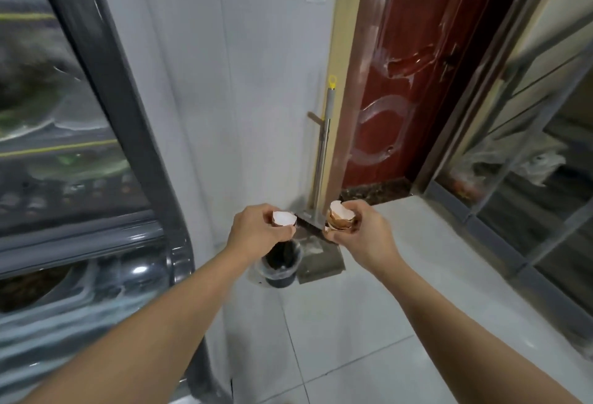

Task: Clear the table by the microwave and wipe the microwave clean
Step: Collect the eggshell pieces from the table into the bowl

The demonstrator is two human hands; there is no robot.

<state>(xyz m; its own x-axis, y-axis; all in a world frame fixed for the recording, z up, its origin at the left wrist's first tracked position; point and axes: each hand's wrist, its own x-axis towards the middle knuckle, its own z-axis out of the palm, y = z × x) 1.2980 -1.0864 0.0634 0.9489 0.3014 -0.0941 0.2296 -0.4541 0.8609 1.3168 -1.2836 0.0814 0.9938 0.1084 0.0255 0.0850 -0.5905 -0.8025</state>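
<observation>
- Your left hand (256, 227) curls its fingers round a jagged eggshell half (284, 218), chalky white hollow facing up.
- Your right hand (361, 231) pinches a nested stack of brown eggshells (340, 218) with broken rims.
- Both hands are raised over a small round bin (281, 265) with a dark liner, beside a flat metal dustpan (321, 262) against the wall.
- Glossy pale floor tiles (369, 323) lie open to your right.

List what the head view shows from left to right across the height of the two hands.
Grey glass-fronted display cabinet → left hand → white broken eggshell half → steel dustpan handle → brown stacked eggshell pieces → right hand → glass sliding door.
</observation>
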